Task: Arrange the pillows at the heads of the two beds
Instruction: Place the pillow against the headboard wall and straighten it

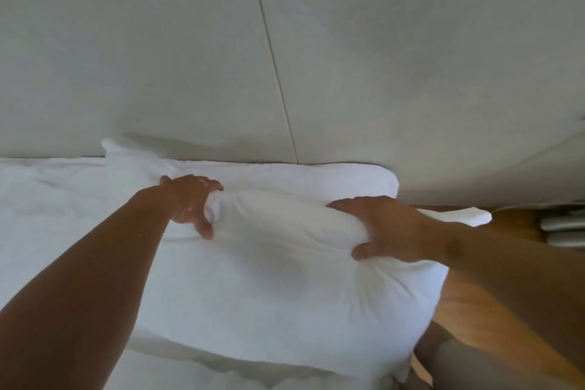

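Fingers [202,225] of the left hand [190,199] curl narrowly into the white fabric, pinching the upper left edge of the front pillow [269,279] with the thumb pressed down toward the sheet. To the far left, the white bed sheet [57,199] spreads flat and lightly wrinkled, meeting the pale padded headboard [158,57] along its far edge. A thin dark seam [272,51] runs down the headboard at a slant and ends just behind the pillows. The back pillow [285,172] lies flat at the head of the bed, touching the headboard, its left corner sticking up a little. The front pillow stands tilted in front of it, leaning against it, its lower part resting on the bed near the right edge of the mattress. Its top edge is bunched and creased between the two hands. The right hand [389,228] clamps that top edge on the right side, fingers wrapped over the far side and the thumb hooked on the near face, so the cloth puckers beneath it. Right of the bed, the wooden floor [474,310] shows, and at the far right edge sit some grey rounded objects [563,228], too blurred to identify.
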